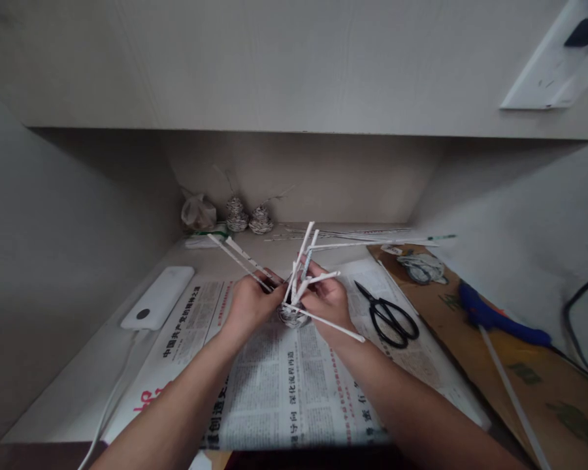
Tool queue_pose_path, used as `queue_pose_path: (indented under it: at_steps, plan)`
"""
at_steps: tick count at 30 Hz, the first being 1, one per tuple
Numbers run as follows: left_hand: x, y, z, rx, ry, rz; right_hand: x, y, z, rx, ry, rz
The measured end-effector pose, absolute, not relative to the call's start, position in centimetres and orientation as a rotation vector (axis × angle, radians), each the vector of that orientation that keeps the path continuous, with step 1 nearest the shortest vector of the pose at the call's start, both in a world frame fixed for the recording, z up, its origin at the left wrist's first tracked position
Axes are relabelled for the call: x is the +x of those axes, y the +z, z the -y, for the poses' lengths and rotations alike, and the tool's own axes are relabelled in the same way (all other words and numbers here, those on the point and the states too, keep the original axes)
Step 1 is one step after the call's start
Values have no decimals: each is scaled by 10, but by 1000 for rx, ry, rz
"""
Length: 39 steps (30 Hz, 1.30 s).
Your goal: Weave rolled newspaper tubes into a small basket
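Between my hands is a small woven basket of rolled newspaper (293, 317), its rounded bottom low over the newspaper sheet. Several pale paper tubes (301, 261) stick up and out from its rim, and one long tube (372, 244) runs off to the right. My left hand (255, 297) is closed on the basket's left side, thumb at the rim. On the other side my right hand (328, 294) grips the rim and tubes, its fingers curled behind them. The fingertips are partly hidden by the tubes.
Newspaper (269, 391) covers the tabletop. Black scissors (389, 320) lie right of my hand, near cardboard (490, 372) bearing a blue glue gun (500, 321). A white power bank (159, 297) sits left. Behind stand two woven gourd shapes (261, 220), a bag (198, 212) and loose paper tubes (333, 233).
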State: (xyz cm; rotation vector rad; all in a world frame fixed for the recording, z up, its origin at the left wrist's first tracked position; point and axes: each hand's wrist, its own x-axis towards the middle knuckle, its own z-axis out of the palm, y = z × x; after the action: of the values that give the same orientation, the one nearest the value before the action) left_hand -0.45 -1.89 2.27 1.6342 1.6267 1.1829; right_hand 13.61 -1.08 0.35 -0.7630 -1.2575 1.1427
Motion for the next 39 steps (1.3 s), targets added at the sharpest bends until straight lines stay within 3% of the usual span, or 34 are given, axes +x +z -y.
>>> queue_pose_path:
  at_steps: [7, 15, 22, 39]
  plan:
    - [-3, 24, 21, 1669, 1163, -1627, 143, 18, 12, -790, 1087, 1271]
    - [-2, 29, 22, 1669, 1131, -1689, 148, 27, 6, -766, 1406, 941]
    - [-3, 29, 22, 1687, 1132, -1766, 142, 16, 10, -898, 1066, 1288]
    - [-2, 30, 23, 1727, 1159, -1807, 146, -6, 8, -1012, 825, 1538]
